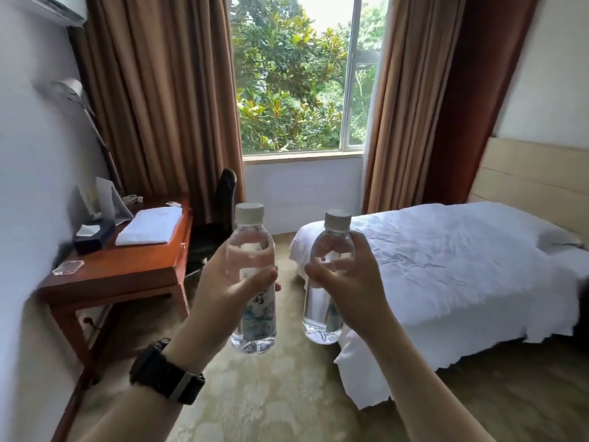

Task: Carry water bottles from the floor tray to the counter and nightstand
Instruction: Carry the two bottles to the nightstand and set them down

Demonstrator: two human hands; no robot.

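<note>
Seemingly a blurred label (258, 309) on left hand's (223, 287) bottle (251, 250).

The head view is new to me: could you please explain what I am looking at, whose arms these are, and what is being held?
There is no machine here. A person wears a camera on the head, so the one picture looks forward and down over their own arms. The left hand, with a black watch on its wrist, grips one water bottle. The right hand grips a second bottle. Both bottles are upright and capped. On the left stands a wooden desk with a folded white towel and a tissue box. On the right is a bed; ahead is a window.
</note>
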